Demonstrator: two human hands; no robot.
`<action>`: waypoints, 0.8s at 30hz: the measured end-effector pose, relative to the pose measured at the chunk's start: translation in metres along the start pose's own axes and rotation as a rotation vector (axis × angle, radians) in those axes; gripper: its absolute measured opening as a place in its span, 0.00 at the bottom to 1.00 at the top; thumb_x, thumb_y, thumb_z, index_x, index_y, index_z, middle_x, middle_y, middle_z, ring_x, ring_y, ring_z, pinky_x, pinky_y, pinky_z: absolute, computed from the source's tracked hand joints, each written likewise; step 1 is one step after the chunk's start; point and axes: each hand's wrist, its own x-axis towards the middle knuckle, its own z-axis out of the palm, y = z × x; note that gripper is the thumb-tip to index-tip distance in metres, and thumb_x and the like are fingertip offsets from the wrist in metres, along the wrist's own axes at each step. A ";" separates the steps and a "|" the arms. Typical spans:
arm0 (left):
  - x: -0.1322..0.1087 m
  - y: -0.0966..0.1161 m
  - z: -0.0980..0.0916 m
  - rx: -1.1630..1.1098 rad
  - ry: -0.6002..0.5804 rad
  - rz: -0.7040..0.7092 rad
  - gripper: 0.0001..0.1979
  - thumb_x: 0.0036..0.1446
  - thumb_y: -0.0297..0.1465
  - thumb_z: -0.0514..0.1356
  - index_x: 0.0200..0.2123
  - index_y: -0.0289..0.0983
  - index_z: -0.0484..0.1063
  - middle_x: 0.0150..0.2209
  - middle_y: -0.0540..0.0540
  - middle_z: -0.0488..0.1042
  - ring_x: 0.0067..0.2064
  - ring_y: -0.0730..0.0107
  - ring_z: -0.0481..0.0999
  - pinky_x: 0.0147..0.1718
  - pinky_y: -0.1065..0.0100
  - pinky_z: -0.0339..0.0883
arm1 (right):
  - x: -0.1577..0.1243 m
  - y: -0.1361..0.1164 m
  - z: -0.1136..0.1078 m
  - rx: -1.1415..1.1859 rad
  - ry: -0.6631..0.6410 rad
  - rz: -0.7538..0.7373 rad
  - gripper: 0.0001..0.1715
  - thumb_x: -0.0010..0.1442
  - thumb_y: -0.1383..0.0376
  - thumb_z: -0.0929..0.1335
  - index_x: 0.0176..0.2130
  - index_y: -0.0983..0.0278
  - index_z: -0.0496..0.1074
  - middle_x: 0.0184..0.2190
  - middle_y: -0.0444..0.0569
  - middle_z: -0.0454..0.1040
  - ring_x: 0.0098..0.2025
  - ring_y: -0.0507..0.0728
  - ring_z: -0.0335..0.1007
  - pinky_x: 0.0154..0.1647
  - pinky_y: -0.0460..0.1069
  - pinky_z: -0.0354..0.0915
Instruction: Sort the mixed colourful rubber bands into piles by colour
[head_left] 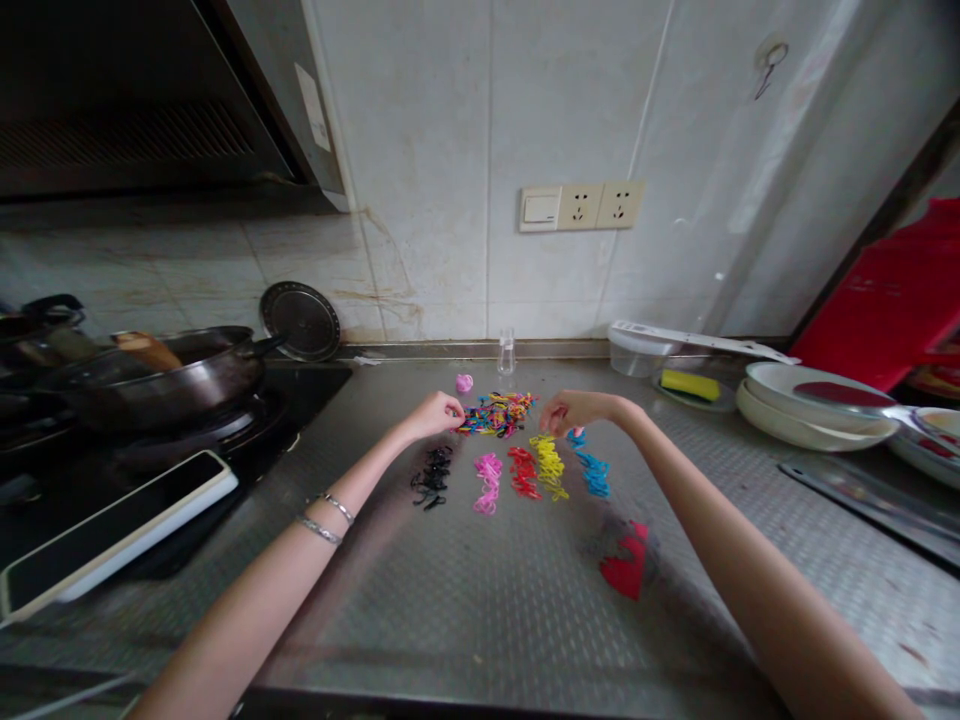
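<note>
A mixed heap of small colourful rubber bands (498, 412) lies on the steel counter. My left hand (439, 413) is at its left edge, fingertips pinched together; what they hold, if anything, is too small to make out. Just right of the heap, my right hand (564, 411) hovers over the top of the yellow bands (550, 468), fingers curled downward and closed, their contents hidden. Nearer me, single-colour groups lie in a row: black bands (433, 478), pink bands (487, 484), red bands (523, 472), the yellow ones, and blue bands (595, 473).
A clear plastic bag with a red shape (626, 562) lies front right. Behind the heap are a small glass bottle (507, 352) and a pink item (464, 383). A stove with a pan (172, 380) is left; bowls (810, 425) and a yellow sponge (690, 385) stand right.
</note>
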 end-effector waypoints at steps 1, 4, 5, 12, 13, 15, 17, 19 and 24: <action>0.000 0.001 0.001 0.022 -0.012 0.008 0.10 0.44 0.30 0.58 0.27 0.30 0.75 0.19 0.50 0.69 0.21 0.78 0.62 0.22 0.75 0.53 | -0.001 -0.001 0.000 0.005 -0.006 0.006 0.20 0.39 0.70 0.67 0.37 0.65 0.74 0.30 0.49 0.75 0.27 0.51 0.67 0.21 0.41 0.62; -0.002 0.004 0.003 0.082 -0.050 0.024 0.10 0.42 0.30 0.59 0.29 0.30 0.75 0.17 0.52 0.66 0.20 0.79 0.58 0.21 0.76 0.50 | -0.003 -0.002 -0.001 0.004 0.007 0.003 0.20 0.39 0.69 0.68 0.37 0.64 0.74 0.31 0.49 0.75 0.28 0.51 0.68 0.22 0.41 0.62; -0.002 0.005 0.004 0.093 -0.060 0.028 0.11 0.42 0.30 0.59 0.30 0.31 0.75 0.17 0.52 0.65 0.20 0.79 0.58 0.21 0.76 0.49 | -0.002 -0.002 -0.001 0.003 0.016 0.003 0.20 0.39 0.69 0.68 0.37 0.64 0.74 0.30 0.49 0.75 0.27 0.51 0.68 0.22 0.42 0.63; -0.001 0.004 0.013 0.159 -0.033 0.033 0.12 0.44 0.30 0.57 0.31 0.32 0.76 0.21 0.49 0.70 0.22 0.77 0.62 0.23 0.76 0.51 | 0.001 -0.002 -0.001 0.005 0.103 -0.032 0.15 0.43 0.69 0.67 0.35 0.66 0.73 0.25 0.48 0.74 0.25 0.51 0.68 0.20 0.42 0.62; -0.001 0.003 0.014 0.166 -0.022 0.036 0.11 0.44 0.30 0.57 0.31 0.32 0.76 0.21 0.49 0.71 0.23 0.76 0.63 0.23 0.75 0.52 | 0.001 -0.002 -0.001 0.008 0.107 -0.037 0.15 0.43 0.69 0.67 0.35 0.66 0.73 0.25 0.48 0.74 0.25 0.52 0.68 0.20 0.42 0.62; -0.001 0.003 0.016 0.169 -0.001 0.039 0.11 0.45 0.31 0.56 0.29 0.32 0.76 0.23 0.48 0.72 0.24 0.76 0.64 0.24 0.75 0.53 | 0.001 -0.003 0.000 0.020 0.116 -0.036 0.14 0.43 0.69 0.67 0.34 0.66 0.73 0.26 0.49 0.74 0.26 0.52 0.69 0.21 0.43 0.63; -0.001 0.002 0.015 0.170 0.011 0.041 0.11 0.46 0.31 0.56 0.28 0.32 0.76 0.24 0.47 0.73 0.24 0.76 0.65 0.24 0.75 0.53 | 0.001 -0.004 0.000 0.030 0.124 -0.026 0.14 0.44 0.68 0.66 0.35 0.66 0.73 0.27 0.49 0.74 0.27 0.53 0.69 0.22 0.43 0.63; -0.001 0.002 0.014 0.167 0.021 0.037 0.11 0.46 0.32 0.56 0.28 0.32 0.75 0.23 0.47 0.72 0.24 0.76 0.65 0.24 0.75 0.53 | 0.000 -0.004 0.000 0.032 0.129 -0.013 0.14 0.44 0.69 0.66 0.35 0.66 0.73 0.27 0.50 0.75 0.28 0.53 0.69 0.22 0.44 0.64; 0.000 0.001 0.011 0.103 0.039 0.014 0.11 0.46 0.34 0.58 0.28 0.31 0.75 0.23 0.47 0.73 0.24 0.75 0.66 0.25 0.75 0.55 | 0.000 -0.004 0.000 0.039 0.134 -0.017 0.13 0.44 0.69 0.66 0.34 0.67 0.73 0.28 0.50 0.75 0.28 0.53 0.69 0.23 0.44 0.64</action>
